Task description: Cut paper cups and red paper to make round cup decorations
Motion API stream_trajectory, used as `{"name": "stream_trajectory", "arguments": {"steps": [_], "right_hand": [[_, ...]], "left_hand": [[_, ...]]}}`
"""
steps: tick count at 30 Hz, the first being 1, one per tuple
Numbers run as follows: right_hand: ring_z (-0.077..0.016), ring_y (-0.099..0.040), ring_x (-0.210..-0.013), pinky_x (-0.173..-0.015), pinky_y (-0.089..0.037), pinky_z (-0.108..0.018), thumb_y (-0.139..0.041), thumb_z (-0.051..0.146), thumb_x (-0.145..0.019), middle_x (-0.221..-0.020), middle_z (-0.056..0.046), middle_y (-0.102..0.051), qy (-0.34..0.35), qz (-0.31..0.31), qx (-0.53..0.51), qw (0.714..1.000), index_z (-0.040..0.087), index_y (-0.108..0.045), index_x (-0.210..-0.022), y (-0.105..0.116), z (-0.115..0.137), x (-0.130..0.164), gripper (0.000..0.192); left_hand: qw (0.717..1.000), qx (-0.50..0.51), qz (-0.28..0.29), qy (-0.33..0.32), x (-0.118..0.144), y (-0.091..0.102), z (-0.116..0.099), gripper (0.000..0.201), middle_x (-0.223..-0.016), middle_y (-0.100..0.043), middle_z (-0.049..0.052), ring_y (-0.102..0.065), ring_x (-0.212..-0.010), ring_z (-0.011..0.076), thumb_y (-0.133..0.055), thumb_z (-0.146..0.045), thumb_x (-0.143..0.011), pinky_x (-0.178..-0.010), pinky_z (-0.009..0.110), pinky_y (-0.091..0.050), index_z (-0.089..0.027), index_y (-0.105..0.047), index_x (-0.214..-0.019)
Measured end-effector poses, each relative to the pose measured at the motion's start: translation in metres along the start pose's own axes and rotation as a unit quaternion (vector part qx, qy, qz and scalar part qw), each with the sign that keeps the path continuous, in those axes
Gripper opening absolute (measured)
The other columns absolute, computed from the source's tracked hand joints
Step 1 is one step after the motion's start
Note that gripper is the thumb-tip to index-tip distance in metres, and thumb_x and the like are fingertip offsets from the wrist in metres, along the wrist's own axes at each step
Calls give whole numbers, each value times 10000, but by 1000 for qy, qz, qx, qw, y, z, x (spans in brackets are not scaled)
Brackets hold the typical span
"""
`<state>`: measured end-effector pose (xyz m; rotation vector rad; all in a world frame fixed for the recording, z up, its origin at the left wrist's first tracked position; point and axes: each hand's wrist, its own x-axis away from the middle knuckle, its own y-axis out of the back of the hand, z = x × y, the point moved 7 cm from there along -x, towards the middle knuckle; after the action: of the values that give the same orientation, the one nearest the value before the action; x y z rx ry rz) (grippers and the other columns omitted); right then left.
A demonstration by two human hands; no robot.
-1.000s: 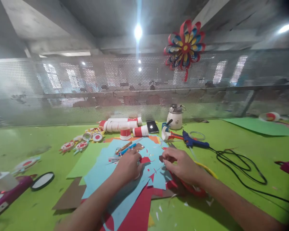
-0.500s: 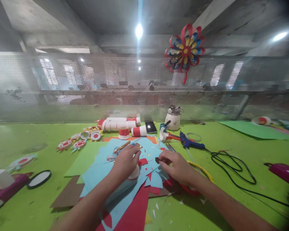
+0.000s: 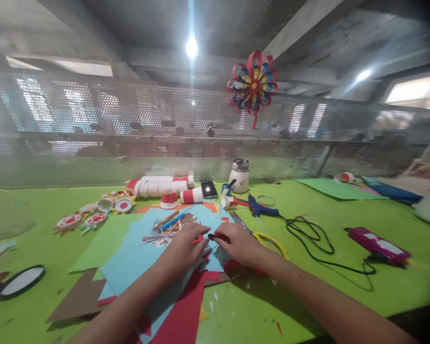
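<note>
A small dark piece (image 3: 211, 237) is being pinched between the closed fingers of the right hand (image 3: 236, 243) above the blue paper (image 3: 129, 260); just beside it, the left hand (image 3: 182, 246) is being held with fingers parted, any grip underneath being hidden.

Sm. dk piece (image 3: 211, 237), near-black, pinched in R hand (image 3: 238, 244) fingertips, abv right side of lt-blue paper (image 3: 129, 260); sticks out twd L hand (image 3: 184, 244), whose thumb & fingers are apart, just beside it. Mostly covered by fingers, exact shape too tiny to tell. Paper itself: flat, irreg. edges, partly hidden under L arm.
</note>
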<state>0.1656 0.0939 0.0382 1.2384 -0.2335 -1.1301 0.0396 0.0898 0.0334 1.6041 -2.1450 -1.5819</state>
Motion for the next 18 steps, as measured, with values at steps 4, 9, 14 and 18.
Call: {"name": "stream_trajectory", "arguments": {"steps": [4, 9, 14, 18], "right_hand": [[-151, -574, -680, -642, -413, -251, -595, 135, -809, -758, -54, -688, 17, 32, 23, 999, 142, -689, -813, -4, 11, 0, 94], [-112, -600, -673, -636, -443, -198, -634, 261, -821, -735, 6, -695, 0, 87, 51, 995, 176, -709, -810, 7, -11, -11, 113], [-168, -626, -845, -746, -517, -351, -523, 300, -917, -999, -53, -643, -145, 52, 160, 975, 139, -607, -1039, 45, -101, -45, 219], [-210, -601, -970, -811, -515, -405, -544, 301, -906, -1168, -78, -579, -188, 71, 223, 954, 162, -554, -1161, 36, -142, -67, 291]], "left_hand": [[999, 8, 32, 1, -1, -3, -1, 186, -838, -688, 53, -612, -781, 165, -482, -192, -847, -723, 283, -456, -191, -662, -896], [999, 21, 41, 18, -3, -6, 3, 140, -738, -661, 39, -571, -672, 145, -523, -211, -824, -641, 260, -417, -165, -647, -777], [998, 21, 52, 24, -1, -9, 0, 145, -741, -648, 43, -553, -671, 152, -499, -222, -830, -644, 273, -403, -167, -627, -789], [999, 31, 40, 18, 0, -8, 2, 133, -761, -643, 41, -559, -698, 156, -478, -211, -830, -660, 278, -404, -174, -602, -802]]}}
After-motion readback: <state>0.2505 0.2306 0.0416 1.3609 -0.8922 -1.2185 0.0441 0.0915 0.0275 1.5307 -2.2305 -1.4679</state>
